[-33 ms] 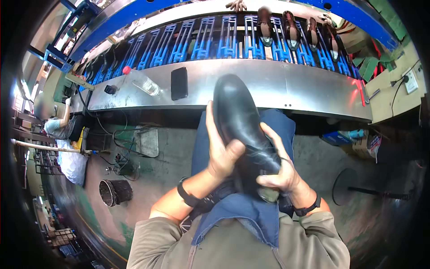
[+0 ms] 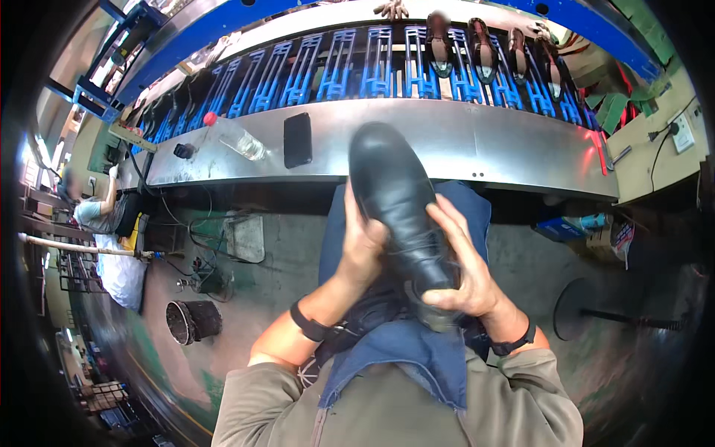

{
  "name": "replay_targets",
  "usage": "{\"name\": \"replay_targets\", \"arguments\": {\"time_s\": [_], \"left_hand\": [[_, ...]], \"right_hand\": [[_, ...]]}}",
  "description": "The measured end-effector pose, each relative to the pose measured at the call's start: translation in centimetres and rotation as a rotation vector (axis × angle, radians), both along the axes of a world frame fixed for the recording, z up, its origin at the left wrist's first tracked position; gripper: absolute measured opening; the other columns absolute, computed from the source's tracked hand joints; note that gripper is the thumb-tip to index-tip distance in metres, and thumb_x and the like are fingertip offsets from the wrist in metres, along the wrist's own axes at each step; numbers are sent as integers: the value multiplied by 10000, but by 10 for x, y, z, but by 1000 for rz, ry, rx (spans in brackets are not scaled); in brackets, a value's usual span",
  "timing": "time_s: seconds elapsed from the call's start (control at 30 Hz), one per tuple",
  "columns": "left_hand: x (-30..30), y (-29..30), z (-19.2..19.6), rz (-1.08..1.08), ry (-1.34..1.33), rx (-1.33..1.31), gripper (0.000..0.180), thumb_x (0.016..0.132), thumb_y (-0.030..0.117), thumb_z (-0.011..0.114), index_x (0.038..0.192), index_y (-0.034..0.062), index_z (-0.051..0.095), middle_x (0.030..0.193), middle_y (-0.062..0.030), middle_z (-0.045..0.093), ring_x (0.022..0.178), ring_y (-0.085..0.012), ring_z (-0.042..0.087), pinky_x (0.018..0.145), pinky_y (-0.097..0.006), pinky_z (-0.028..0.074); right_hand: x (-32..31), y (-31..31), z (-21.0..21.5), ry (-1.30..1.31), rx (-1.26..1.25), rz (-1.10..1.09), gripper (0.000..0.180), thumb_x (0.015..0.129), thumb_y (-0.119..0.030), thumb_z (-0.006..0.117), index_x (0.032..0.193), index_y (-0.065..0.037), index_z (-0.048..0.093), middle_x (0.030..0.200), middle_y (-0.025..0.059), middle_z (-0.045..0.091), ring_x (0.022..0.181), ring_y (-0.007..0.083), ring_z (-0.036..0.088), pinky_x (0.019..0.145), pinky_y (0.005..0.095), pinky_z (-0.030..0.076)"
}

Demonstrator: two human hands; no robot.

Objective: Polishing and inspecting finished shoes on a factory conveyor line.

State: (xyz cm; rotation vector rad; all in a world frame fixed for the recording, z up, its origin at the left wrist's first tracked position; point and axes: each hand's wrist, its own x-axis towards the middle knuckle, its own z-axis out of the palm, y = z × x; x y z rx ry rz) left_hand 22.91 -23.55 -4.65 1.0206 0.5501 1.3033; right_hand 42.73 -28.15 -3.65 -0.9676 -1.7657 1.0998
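Black shoe [image 2: 395, 186] is up over the blue trousers [image 2: 477, 205], its round toe seen across the front edge of the shiny metal bench [image 2: 536, 153]. The left hand [image 2: 359, 249] bends round one side, thumb on top. The right hand [image 2: 473, 287] has its fingers clamped on the other side, thumb nearer the heel. Marks on the carton [image 2: 607, 242] are too small to read. The shoe looks smooth, with soft creases.
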Motion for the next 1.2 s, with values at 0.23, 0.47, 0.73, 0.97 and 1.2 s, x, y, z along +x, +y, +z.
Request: {"name": "replay_targets", "arguments": {"time_s": [0.23,0.47,0.73,0.97,1.2], "left_hand": [[-13,-19,-14,-71,-11,-404,687,889,376,659,1403,-23,438,1263,-155,591,1138,-249,613,993,-362,506],[6,-18,-8,14,225,-244,653,879,198,720,1404,-7,388,1285,-133,558,1185,-204,557,1055,-362,431],[25,-24,-61,0,605,-226,836,831,293,801,1438,-41,333,1284,-165,552,1145,-216,583,984,-352,484],[31,-7,-88,-25,562,-359,761,840,248,799,1411,-48,392,1255,-149,572,1151,-204,574,978,-332,490],[28,-6,-104,-6,615,-432,821,825,352,793,1417,-45,385,1292,-173,547,1202,-241,551,1023,-369,459]], "right_hand": [[-46,23,3,168,-269,-285,745,807,-182,816,1414,19,434,1307,228,588,1207,271,611,1002,392,490],[-31,19,-52,402,-220,-294,682,858,-179,782,1398,39,427,1263,186,621,1184,243,610,1025,366,472],[11,74,-60,298,-182,-119,840,806,-129,803,1521,-25,374,1309,107,584,1225,195,534,1088,352,391],[7,87,-115,434,-313,-244,552,794,-183,801,1302,-62,622,1209,74,649,1130,177,603,1018,333,459],[4,99,-126,462,-338,-198,539,773,-81,789,1280,-43,612,1253,67,608,1205,185,544,1073,346,404]]}}
